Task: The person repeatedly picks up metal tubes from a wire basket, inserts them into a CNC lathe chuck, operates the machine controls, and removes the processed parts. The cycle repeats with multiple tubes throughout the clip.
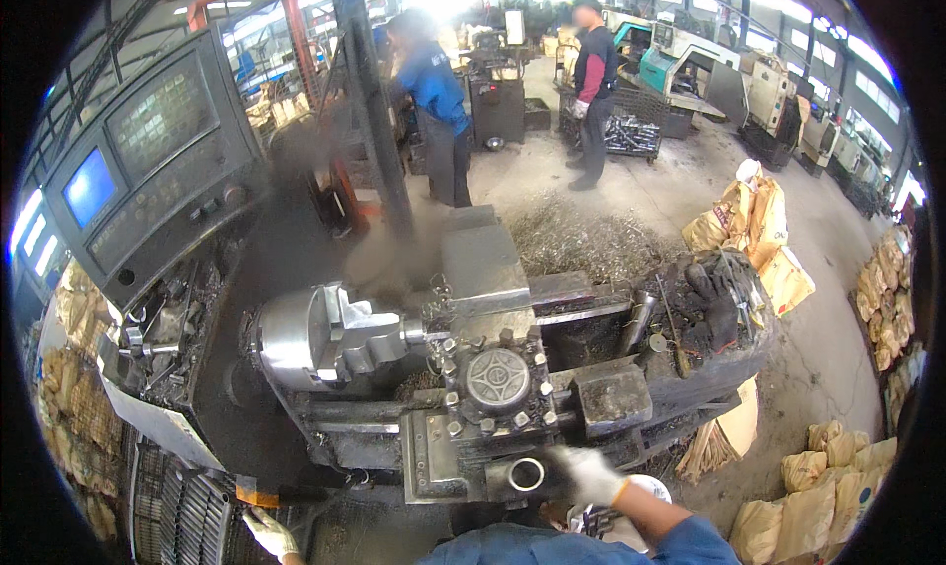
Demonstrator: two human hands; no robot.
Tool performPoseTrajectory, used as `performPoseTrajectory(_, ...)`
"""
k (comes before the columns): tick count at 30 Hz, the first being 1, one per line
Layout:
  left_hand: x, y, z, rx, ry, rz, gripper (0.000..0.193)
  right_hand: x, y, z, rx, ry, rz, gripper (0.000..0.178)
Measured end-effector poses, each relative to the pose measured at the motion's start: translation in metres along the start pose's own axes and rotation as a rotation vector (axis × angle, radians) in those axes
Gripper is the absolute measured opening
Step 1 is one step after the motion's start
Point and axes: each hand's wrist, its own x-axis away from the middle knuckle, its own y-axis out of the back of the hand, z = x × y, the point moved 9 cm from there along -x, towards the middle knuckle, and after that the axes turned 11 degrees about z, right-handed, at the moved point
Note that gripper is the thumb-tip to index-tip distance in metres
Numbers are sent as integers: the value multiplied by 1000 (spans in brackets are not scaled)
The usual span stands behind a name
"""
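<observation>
Workpiece, bright metal (379, 345) — one, at the face of the lathe chuck (288, 343), left of the tool turret (498, 378). Mounting: judged done. Machining: apparently unfinished, the piece being in the machine; amount left cannot be told. Right hand (594, 476), gloved: beside the hollow metal cylinder (526, 474), fingers seemingly curled; grip blurred, cannot tell. Left hand (269, 533), gloved: fingers extended, near the orange tag (255, 492) — whether holding anything, unclear.
</observation>
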Motion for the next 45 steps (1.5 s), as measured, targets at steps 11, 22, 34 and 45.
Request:
performPoseTrajectory(11,-14,-16,85,751,145,139,80,-101,169,65,-226,38,-71,28)
performPoseTrajectory(22,108,-83,-199,444,-329,309,55,-335,-5,24,-194,-120,1112,48)
performPoseTrajectory(34,28,-80,-479,-420,-1081,93,95,-327,187,-137,-775,-461,-36,49)
performPoseTrajectory(45,-5,-79,-546,-470,-1280,377,86,-295,153,-182,9,-279,175,37)
